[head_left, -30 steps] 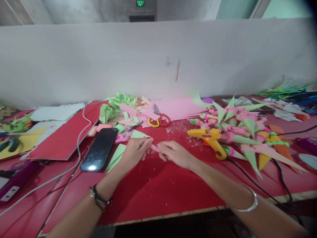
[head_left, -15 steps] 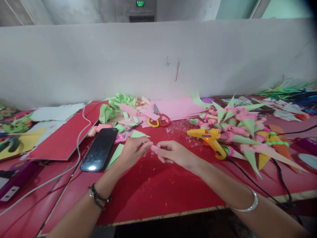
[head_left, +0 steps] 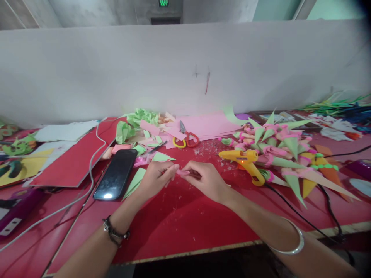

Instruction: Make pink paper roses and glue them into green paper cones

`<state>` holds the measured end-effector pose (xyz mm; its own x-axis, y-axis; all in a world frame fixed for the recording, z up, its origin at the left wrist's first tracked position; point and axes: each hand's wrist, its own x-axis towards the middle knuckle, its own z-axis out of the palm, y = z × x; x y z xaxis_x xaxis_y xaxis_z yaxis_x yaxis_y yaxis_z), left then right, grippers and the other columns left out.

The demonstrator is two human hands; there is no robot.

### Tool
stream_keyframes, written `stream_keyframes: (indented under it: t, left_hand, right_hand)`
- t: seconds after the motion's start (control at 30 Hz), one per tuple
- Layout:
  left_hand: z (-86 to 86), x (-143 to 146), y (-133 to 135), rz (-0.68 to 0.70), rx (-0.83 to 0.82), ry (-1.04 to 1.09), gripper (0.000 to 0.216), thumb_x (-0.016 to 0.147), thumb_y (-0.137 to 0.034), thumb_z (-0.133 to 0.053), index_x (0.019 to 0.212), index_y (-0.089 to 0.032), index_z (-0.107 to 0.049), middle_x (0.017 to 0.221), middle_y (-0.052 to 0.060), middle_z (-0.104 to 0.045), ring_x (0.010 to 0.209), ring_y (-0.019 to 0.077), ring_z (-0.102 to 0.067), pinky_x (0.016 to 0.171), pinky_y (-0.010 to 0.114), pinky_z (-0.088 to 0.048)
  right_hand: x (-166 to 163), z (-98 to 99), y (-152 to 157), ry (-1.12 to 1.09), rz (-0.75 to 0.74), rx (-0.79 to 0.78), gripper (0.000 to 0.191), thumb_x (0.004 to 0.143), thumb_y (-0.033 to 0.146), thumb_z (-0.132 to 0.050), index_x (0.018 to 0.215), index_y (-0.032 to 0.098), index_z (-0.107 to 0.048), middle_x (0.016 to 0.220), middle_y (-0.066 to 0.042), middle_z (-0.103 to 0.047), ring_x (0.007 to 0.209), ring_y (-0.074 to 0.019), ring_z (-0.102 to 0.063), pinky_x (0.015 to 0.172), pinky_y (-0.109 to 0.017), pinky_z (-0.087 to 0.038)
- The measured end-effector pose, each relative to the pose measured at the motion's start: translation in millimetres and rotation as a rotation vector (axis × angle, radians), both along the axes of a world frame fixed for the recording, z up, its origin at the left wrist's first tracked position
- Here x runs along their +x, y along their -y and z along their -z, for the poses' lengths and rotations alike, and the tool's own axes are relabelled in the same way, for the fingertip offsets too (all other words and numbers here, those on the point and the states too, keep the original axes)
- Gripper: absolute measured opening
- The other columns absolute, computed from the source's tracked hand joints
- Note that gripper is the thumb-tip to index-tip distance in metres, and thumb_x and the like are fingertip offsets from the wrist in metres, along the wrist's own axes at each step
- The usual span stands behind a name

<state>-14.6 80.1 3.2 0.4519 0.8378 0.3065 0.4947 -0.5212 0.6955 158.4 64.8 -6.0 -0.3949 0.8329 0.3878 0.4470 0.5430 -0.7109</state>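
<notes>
R hand (head_left: 208,180) re-angled vs. earlier – it & L hand (head_left: 158,178) pinching sm. pink piece (head_left: 182,172).

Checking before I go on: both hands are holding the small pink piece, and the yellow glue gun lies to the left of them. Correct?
Not quite: the head view shows the yellow glue gun to the right of the left hand and right hand. Both do hold the small pink piece.
</notes>
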Motion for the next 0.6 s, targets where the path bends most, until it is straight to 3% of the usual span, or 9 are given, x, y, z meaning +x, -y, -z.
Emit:
stream_keyframes:
  t: [0.17,0.3,0.43,0.6]
  left_hand:
    - [-1.9,-1.0,-2.3,-0.036,0.133,-0.154,0.033,0.083,-0.03,-0.036,0.054,-0.016,-0.039,0.047,-0.005,-0.037,0.046,0.0069,-0.035,0.046,0.019,-0.024]
    - [-0.6,-4.3,-4.3,-0.051,0.183,-0.25,0.025,0.083,-0.028,-0.037,0.068,-0.015,-0.051,0.06,-0.002,-0.054,0.055,0.0092,-0.046,0.051,0.02,-0.031]
    - [0.0,-7.3,-4.4,-0.04,0.215,-0.272,0.021,0.083,-0.027,-0.038,0.081,-0.016,-0.056,0.074,0.0,-0.062,0.065,0.0116,-0.054,0.057,0.02,-0.036]
    - [-1.4,-6.5,-5.2,-0.011,0.221,-0.215,0.018,0.082,-0.026,-0.042,0.08,-0.017,-0.058,0.079,0.001,-0.064,0.07,0.0119,-0.056,0.061,0.02,-0.039]
  right_hand:
    - [-0.6,-0.5,-1.9,-0.099,-0.077,-0.178,0.017,0.078,0.032,-0.049,0.069,0.017,-0.046,0.059,0.005,-0.043,0.053,-0.007,-0.039,0.05,-0.019,-0.029]
    - [0.7,-2.1,-4.7,-0.194,-0.158,-0.349,0.027,0.083,0.037,-0.039,0.068,0.017,-0.048,0.059,0.004,-0.044,0.054,-0.0077,-0.042,0.053,-0.021,-0.031]
    - [1.7,-3.4,-7.6,-0.246,-0.128,-0.459,0.021,0.083,0.033,-0.04,0.077,0.016,-0.051,0.061,0.002,-0.05,0.053,-0.0075,-0.043,0.053,-0.021,-0.032]
    - [0.1,-3.1,-8.8,-0.323,-0.07,-0.505,0.017,0.075,0.03,-0.053,0.085,0.017,-0.05,0.069,0.002,-0.051,0.059,-0.008,-0.046,0.053,-0.021,-0.035]
